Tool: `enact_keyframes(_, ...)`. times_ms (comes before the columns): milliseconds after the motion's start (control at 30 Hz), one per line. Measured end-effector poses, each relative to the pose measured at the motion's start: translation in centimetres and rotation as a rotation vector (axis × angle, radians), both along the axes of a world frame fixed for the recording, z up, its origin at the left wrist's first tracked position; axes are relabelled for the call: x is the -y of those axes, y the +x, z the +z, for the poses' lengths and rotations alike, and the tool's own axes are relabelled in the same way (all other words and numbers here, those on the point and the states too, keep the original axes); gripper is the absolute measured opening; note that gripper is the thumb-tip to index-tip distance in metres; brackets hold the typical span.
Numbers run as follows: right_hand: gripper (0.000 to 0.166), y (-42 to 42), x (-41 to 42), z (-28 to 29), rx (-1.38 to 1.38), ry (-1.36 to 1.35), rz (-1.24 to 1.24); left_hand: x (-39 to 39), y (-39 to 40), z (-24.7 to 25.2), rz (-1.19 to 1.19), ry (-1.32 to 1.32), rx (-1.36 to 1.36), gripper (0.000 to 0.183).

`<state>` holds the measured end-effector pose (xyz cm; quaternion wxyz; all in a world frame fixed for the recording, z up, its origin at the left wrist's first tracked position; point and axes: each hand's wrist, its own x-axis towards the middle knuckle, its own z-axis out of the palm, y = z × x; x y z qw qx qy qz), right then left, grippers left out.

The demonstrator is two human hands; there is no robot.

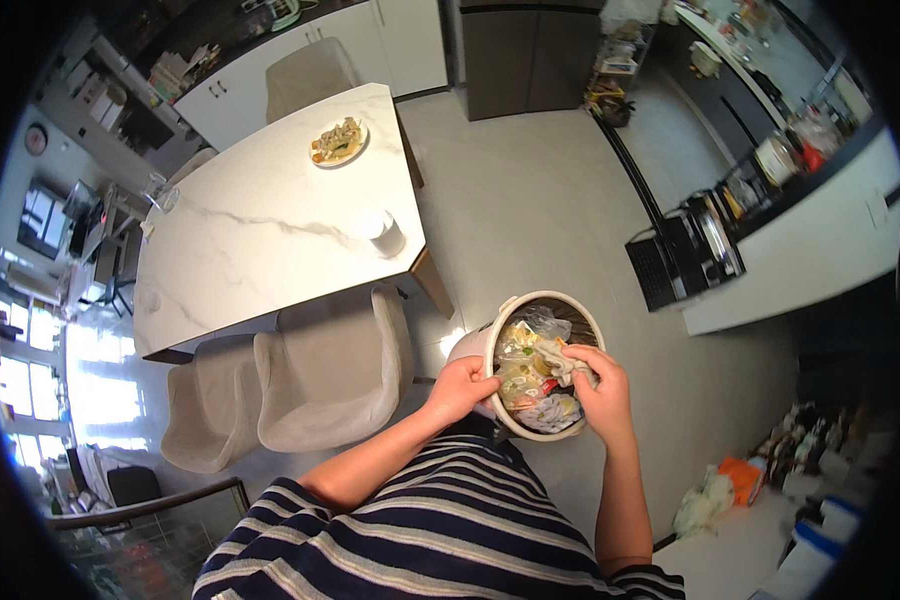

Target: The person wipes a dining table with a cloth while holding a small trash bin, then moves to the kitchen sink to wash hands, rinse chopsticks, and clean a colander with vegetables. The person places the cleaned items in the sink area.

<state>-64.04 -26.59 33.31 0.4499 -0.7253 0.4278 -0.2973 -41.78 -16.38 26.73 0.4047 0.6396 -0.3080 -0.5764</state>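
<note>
A round trash bin [495, 405] with a pale rim stands close in front of me, and a dark liner shows inside it. Clear plastic bags, food scraps and crumpled paper fill much of it. My left hand [461, 390] grips the left side of the rim, thumb over the edge. Over the bin's right part, my right hand [602, 390] pinches a crumpled, beige tissue or cloth [562, 361] between thumb and fingers. Whether that piece touches the waste beneath cannot be told.
On the left, a marble-patterned table [270, 247] bears a plate of food [339, 142] and a white cylindrical container [385, 235]. Upholstered chairs [330, 375] stand at its near side. A black metal rack [649, 274] is at the right, and bags [705, 504] lie at the lower right.
</note>
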Motion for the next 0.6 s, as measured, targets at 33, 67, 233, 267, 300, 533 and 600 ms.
enact_keyframes(33,0.028,0.8,2.8,-0.3,0.013,0.011,0.014,2.0,0.5,-0.2,0.031,0.0,-0.014,0.022)
enact_keyframes(67,0.029,1.6,5.5,-0.7,0.027,0.023,0.022,4.1,1.1,-0.5,0.056,0.0,-0.027,0.022)
enact_keyframes(233,0.029,3.5,17.9,-3.3,0.038,0.078,-0.108,17.6,3.5,-2.7,0.113,0.001,-0.041,0.02)
enact_keyframes(267,0.029,3.7,20.3,-3.2,0.027,0.1,-0.111,20.2,3.8,-2.5,0.106,0.016,-0.016,0.019)
enact_keyframes(300,0.029,3.6,21.4,-3.2,0.017,0.14,-0.132,21.8,4.2,-3.1,0.106,0.028,0.007,0.018)
enact_keyframes(533,0.028,1.0,39.2,-4.5,-0.052,0.298,-0.219,40.5,5.6,-4.0,0.114,0.029,0.0,0.015)
enact_keyframes(600,0.027,0.1,44.1,-5.8,-0.036,0.332,-0.301,46.6,5.6,-5.2,0.103,0.021,-0.071,0.014)
